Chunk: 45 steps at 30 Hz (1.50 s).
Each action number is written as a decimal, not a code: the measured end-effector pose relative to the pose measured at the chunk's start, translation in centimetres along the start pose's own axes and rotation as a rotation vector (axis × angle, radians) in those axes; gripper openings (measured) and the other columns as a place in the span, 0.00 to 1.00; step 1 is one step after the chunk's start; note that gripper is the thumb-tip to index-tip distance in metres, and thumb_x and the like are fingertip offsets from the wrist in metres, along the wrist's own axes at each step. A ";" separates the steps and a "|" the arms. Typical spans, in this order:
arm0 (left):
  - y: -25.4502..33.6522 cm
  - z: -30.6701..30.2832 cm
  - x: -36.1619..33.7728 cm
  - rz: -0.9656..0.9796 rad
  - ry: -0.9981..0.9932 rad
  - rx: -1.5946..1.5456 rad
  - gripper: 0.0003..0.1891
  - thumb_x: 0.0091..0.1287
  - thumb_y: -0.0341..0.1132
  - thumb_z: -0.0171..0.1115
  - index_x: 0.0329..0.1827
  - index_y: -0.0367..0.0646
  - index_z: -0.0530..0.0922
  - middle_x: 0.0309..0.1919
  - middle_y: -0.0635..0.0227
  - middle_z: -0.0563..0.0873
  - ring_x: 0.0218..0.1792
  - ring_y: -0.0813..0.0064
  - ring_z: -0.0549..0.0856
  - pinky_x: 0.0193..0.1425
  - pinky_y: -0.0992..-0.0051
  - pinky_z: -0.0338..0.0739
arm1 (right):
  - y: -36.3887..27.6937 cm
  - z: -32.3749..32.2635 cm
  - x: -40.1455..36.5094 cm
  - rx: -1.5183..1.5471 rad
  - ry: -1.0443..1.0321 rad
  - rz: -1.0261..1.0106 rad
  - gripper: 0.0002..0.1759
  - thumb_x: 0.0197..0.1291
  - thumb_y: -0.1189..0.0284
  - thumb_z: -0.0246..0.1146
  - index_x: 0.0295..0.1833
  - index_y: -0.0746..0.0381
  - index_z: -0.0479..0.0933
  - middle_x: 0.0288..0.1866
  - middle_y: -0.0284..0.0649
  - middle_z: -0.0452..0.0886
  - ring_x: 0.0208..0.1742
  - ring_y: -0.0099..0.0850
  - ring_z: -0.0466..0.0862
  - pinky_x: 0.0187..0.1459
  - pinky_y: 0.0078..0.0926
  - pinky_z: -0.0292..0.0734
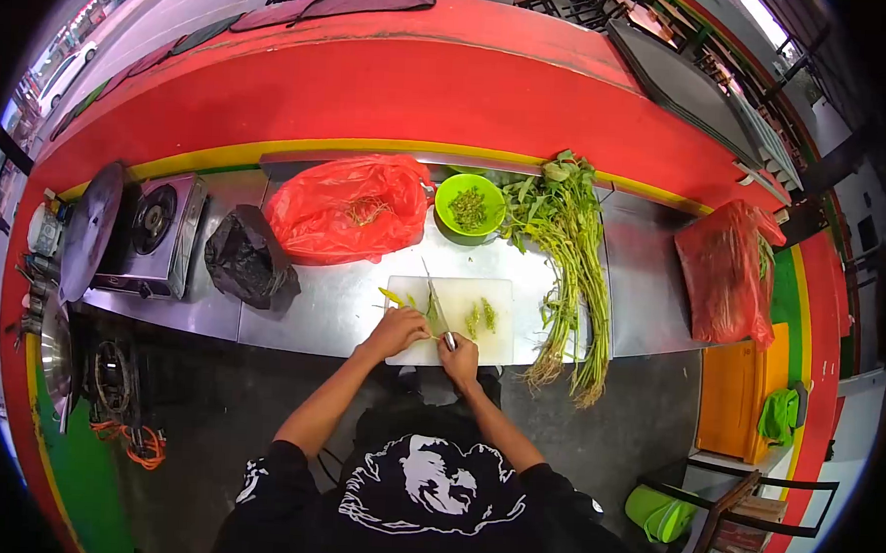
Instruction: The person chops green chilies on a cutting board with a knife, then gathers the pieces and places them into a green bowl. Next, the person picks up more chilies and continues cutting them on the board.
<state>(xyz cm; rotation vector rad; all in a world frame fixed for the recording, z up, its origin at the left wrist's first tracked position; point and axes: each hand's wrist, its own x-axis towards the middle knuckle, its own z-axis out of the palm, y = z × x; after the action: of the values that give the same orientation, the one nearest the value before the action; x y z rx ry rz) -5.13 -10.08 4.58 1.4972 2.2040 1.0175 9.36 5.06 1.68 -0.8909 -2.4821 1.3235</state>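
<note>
A knife (433,293) is in my right hand (458,358), its blade pointing away from me over the white cutting board (497,343). Close to the blade, my left hand (399,332) has its fingers pressed together on the board's left part; what they hold is too small to make out. Just beyond that hand is a slim yellow-green chili-like piece (391,296), and a green sliver lies along the blade. Chopped green pieces (482,319) rest on the right half of the board.
Behind the board stands a green bowl (448,195) of chopped greens. Long leafy stalks with roots (588,273) lie to the right. A red plastic bag (308,206), a black bag (246,258) and a gas stove (154,226) line the left. Another red bag (725,274) stands far right.
</note>
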 end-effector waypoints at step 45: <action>-1.3 4.0 0.3 0.331 0.130 0.421 0.05 0.63 0.34 0.66 0.39 0.50 0.87 0.47 0.75 0.87 0.65 0.70 0.80 0.67 0.64 0.72 | 1.2 0.2 -0.7 0.048 0.058 -0.028 0.13 0.63 0.65 0.70 0.40 0.65 0.87 0.25 0.49 0.85 0.25 0.40 0.85 0.33 0.39 0.79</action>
<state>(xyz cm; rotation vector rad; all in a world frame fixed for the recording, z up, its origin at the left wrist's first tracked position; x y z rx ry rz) -3.83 -8.50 0.86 2.0877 2.4234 0.7844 10.32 5.06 0.65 -0.8684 -2.4001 1.3226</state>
